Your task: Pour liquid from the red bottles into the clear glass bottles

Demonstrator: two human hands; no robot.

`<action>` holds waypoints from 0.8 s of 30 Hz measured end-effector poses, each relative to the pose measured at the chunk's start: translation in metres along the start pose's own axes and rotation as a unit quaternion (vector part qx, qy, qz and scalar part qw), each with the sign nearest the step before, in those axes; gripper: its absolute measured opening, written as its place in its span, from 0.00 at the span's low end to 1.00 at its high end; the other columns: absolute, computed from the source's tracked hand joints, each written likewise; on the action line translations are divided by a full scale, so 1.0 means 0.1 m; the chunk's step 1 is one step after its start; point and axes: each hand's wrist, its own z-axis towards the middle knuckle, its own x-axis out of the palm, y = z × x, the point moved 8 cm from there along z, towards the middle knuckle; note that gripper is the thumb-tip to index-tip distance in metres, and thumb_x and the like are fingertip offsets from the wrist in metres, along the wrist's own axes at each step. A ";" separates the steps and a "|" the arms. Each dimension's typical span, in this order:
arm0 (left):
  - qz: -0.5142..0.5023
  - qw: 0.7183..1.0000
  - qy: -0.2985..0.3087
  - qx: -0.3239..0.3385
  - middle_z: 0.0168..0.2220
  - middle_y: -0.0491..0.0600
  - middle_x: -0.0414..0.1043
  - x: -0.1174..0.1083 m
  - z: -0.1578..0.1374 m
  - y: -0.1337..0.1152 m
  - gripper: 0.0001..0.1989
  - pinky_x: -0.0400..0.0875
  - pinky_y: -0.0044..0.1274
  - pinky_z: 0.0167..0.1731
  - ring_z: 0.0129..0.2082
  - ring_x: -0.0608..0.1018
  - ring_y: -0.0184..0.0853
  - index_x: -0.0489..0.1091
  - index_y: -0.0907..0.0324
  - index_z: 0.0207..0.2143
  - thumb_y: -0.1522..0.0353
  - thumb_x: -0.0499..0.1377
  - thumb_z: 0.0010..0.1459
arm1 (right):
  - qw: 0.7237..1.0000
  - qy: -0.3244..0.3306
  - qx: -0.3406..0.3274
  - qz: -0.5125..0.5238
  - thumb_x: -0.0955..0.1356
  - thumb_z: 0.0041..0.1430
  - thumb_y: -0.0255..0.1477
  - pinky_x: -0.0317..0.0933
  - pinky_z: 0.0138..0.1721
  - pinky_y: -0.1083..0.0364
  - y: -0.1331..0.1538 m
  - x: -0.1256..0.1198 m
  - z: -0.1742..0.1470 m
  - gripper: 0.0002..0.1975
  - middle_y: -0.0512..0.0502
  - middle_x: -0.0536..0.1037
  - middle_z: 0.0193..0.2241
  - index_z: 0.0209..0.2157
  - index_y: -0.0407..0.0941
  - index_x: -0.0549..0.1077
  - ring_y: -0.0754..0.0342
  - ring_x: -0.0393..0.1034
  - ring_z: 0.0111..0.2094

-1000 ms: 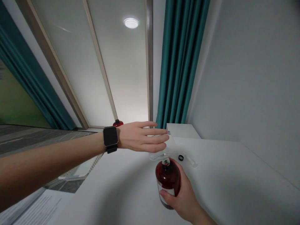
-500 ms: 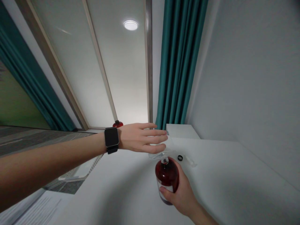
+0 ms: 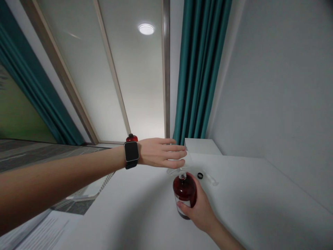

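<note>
My right hand [image 3: 201, 210] is wrapped round a dark red-brown bottle [image 3: 184, 189] with a white label and a clear top at its neck. The bottle is near upright; whether its base touches the table cannot be made out. Above and beyond it, my left hand [image 3: 162, 152] is stretched out flat, palm down, fingers spread and holding nothing. A black watch [image 3: 131, 152] is on that wrist. A small black ring [image 3: 200, 175] lies on the white table just right of the bottle's neck. Clear plastic [image 3: 177, 171], partly hidden, shows behind the bottle.
A second red bottle [image 3: 131, 138] with a black cap stands behind my left wrist. A white box [image 3: 203, 146] sits at the table's back. Printed pages [image 3: 44, 232] lie at lower left. A small clear piece [image 3: 212, 180] rests right of the black ring. Teal curtains [image 3: 203, 69] hang behind.
My left hand has shifted slightly to the right. My right hand, still round the bottle, has moved slightly up in the view with it.
</note>
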 end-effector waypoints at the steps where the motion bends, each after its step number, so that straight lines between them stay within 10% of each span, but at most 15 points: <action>1: 0.010 1.000 -0.002 0.008 0.53 0.55 0.74 0.00 0.01 -0.01 0.10 0.71 0.30 0.53 0.57 0.73 0.40 0.68 0.58 0.49 0.73 0.56 0.66 | 1.000 0.000 0.002 0.000 0.73 0.45 0.27 0.55 0.61 0.38 -0.01 0.00 0.00 0.42 0.33 0.66 0.60 0.61 0.44 0.55 0.39 0.63 0.60; 24: 0.060 0.997 0.024 0.031 0.54 0.54 0.73 0.06 0.11 0.02 0.11 0.70 0.29 0.52 0.56 0.73 0.38 0.67 0.57 0.50 0.74 0.56 0.66 | 0.998 -0.043 -0.011 -0.040 0.73 0.46 0.31 0.62 0.57 0.42 -0.12 -0.09 0.08 0.41 0.37 0.71 0.55 0.61 0.45 0.57 0.41 0.69 0.55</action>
